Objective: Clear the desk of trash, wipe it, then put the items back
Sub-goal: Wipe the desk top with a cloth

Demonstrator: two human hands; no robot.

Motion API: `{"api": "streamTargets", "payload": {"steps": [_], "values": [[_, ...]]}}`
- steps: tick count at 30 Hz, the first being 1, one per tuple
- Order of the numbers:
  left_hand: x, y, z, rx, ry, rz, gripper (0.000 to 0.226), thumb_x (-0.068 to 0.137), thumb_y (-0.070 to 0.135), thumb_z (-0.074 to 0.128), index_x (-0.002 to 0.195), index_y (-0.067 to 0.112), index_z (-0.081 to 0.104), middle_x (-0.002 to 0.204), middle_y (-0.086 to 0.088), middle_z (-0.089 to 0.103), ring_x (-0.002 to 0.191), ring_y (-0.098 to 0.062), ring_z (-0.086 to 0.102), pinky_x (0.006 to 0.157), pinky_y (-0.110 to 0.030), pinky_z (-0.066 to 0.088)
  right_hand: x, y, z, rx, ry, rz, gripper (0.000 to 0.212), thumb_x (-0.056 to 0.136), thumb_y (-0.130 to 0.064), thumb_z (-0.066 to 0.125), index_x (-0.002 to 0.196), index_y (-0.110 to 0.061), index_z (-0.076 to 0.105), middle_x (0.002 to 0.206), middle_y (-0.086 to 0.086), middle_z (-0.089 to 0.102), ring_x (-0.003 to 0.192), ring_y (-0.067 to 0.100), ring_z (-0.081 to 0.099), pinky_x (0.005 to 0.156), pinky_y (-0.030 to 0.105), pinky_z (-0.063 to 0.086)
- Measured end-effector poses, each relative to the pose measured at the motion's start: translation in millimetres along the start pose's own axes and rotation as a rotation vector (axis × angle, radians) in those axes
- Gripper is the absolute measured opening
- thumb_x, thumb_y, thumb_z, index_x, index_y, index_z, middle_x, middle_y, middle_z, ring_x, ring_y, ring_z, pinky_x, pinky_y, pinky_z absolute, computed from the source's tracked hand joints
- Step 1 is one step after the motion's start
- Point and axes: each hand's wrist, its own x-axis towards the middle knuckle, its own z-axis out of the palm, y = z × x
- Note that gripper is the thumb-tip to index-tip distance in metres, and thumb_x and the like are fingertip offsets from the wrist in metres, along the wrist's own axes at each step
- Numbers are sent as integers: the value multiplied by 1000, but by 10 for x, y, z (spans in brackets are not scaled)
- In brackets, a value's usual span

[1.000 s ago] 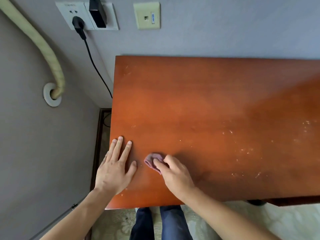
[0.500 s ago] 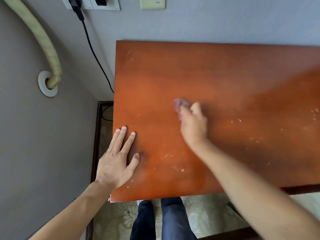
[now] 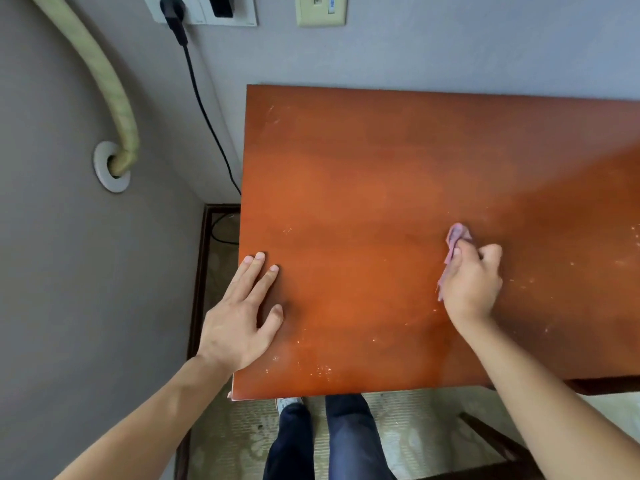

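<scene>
A reddish-brown wooden desk (image 3: pixel 398 161) fills the right of the view, its top speckled with pale crumbs near the front edge and at the right. My right hand (image 3: pixel 472 285) grips a small pink cloth (image 3: pixel 456 237) and holds it against the desk top, right of centre. My left hand (image 3: pixel 242 317) rests flat on the desk's front left corner, fingers straight and spread.
The desk stands against a grey wall with a socket plate (image 3: pixel 204 10) and a black cable (image 3: pixel 204 112) running down behind its left edge. A beige hose (image 3: pixel 110 88) enters a wall ring at left. My legs (image 3: pixel 325 441) stand on patterned carpet below the front edge.
My right hand has swept the cloth from the front left, near my left hand, across to the right of the desk's middle. My left hand has stayed flat on the corner.
</scene>
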Motion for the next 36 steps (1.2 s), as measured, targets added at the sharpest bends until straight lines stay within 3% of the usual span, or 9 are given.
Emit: {"api": "streamTargets", "payload": {"steps": [3, 6, 8, 11, 14, 18, 24, 29, 36], "values": [[7, -5, -43, -16, -35, 12, 70, 97, 59, 37, 161, 34, 29, 170, 24, -1, 154, 5, -10, 103, -25, 40, 121, -541, 397, 112, -23, -46, 32, 88, -53, 52, 79, -23, 43, 69, 10, 62, 64, 40, 65, 64, 58, 56], [-9, -8, -80, -31, -13, 19, 65, 102, 53, 40, 160, 24, 35, 172, 13, 11, 157, -2, 0, 122, -34, 29, -151, -1442, 678, 277, -172, -230, 7, 96, -32, 52, 94, -31, 59, 100, 8, 67, 92, 35, 63, 82, 43, 52], [-64, -6, -70, 4, 71, 8, 66, 102, 49, 40, 159, 17, 37, 170, 2, 22, 159, -14, 12, 127, -44, 23, -514, -1786, 860, 243, -293, -494, 33, 100, -10, 46, 125, -21, 64, 122, 14, 56, 106, 36, 55, 85, 40, 45], [-157, -49, -46, 70, 122, -22, 68, 101, 44, 38, 160, 12, 32, 169, -4, 25, 159, -19, 12, 128, -48, 17, -1187, -1728, 863, 295, -456, -714, 26, 104, -24, 48, 124, -25, 65, 122, -2, 64, 112, 21, 61, 93, 39, 50], [-196, -99, -31, 120, 118, 33, 62, 101, 41, 39, 155, 9, 41, 156, -6, 44, 154, -24, 28, 123, -52, 29, -1434, -1327, 866, 199, -386, -1025, 30, 105, -25, 46, 127, -17, 65, 109, 2, 62, 98, 20, 63, 78, 35, 56], [-122, -60, 37, 149, 84, 144, 58, 100, 40, 46, 150, 11, 49, 155, -11, 45, 153, -35, 29, 121, -55, 31, -861, -802, 624, 105, -367, -747, 39, 98, -63, 49, 91, -25, 54, 77, -10, 61, 78, 15, 63, 70, 31, 45], [-28, -172, 142, 308, -52, 108, 74, 103, 68, 21, 165, 30, 10, 173, -4, -6, 159, -23, -11, 127, -58, 4, 325, -353, 48, 317, -77, 74, 43, 87, -57, 58, 82, -17, 41, 62, 20, 62, 48, 37, 60, 45, 41, 50], [-40, -175, 146, 235, -51, 103, 73, 103, 68, 18, 165, 31, 8, 173, -1, -9, 159, -20, -15, 128, -54, 1, 133, -687, 341, 303, -27, 72, 34, 89, -52, 55, 80, -22, 44, 73, 1, 66, 77, 33, 64, 77, 44, 54], [208, -200, -111, 176, 111, 175, 50, 102, 43, 38, 139, 21, 63, 154, -3, 51, 145, -25, 44, 123, -48, 26, -2057, -1163, 695, 321, -435, -565, 12, 100, -32, 63, 108, -26, 69, 85, -6, 51, 75, 20, 55, 61, 32, 39]]}}
